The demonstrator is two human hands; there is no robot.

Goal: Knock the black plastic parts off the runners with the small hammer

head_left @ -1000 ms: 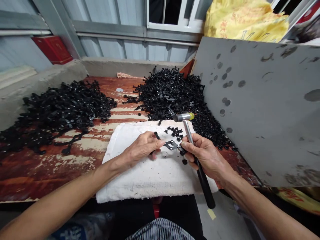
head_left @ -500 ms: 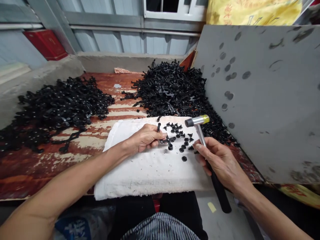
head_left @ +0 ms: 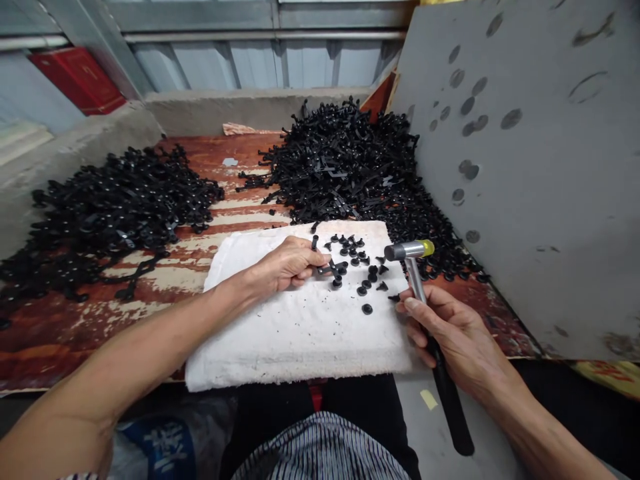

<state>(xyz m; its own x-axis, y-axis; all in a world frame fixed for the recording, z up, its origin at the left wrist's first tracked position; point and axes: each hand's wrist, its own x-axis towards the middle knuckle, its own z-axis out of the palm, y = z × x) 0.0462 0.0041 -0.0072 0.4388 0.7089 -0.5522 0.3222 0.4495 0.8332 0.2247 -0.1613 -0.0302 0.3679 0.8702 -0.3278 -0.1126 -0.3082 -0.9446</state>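
Note:
My left hand (head_left: 295, 264) is closed on a black linkage piece (head_left: 331, 269) with several arms, held just over the white cloth (head_left: 290, 347). A round black foot at the piece's near end points toward the cloth; whether it touches I cannot tell. In my right hand (head_left: 445, 320) is a small mallet (head_left: 411, 250) with a silver head, one black face, one yellow face and a black grip. Its head is raised to the right of the linkage piece. Several loose black rubber plugs (head_left: 367, 309) lie on the cloth between my hands.
On the worn red-brown tabletop, a heap of black linkage pieces (head_left: 125, 200) sits at the left. A larger heap of black parts (head_left: 345, 167) stands at the back right. A grey board (head_left: 540, 200) rises along the right side, and a low concrete ledge (head_left: 200, 113) runs behind.
The camera view has tilted down and shifted a little. Both hands keep their holds, and the mallet has moved slightly to the right, away from the linkage piece.

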